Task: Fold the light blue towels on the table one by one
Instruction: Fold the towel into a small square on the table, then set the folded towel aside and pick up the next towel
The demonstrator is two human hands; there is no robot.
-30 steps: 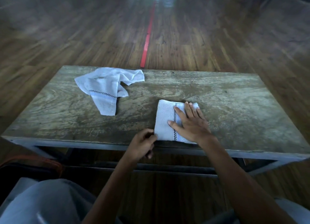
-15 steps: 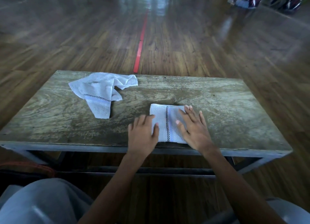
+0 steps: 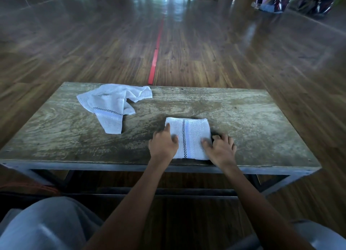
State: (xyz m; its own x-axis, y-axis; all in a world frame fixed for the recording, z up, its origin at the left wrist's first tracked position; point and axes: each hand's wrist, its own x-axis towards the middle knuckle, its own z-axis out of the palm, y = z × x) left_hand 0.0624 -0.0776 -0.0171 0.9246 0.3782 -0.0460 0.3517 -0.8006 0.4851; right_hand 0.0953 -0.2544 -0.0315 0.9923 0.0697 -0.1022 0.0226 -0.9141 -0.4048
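1. the folded light blue towel [image 3: 192, 137] lies at the middle of the surface's [image 3: 252, 122] front edge.
2. the left hand [image 3: 162, 146] rests on its left edge, thumb on top; whether that grip is closed i cannot tell.
3. the right hand [image 3: 221, 148] pinches its right edge, grip closed, fingers curled.
4. a crumpled light blue towel [image 3: 110, 107] lies near the back left corner.

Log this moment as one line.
folded towel: near table front edge | left hand: rests on its left side | right hand: at its right edge, grip unclear | crumpled towel: far left, untouched
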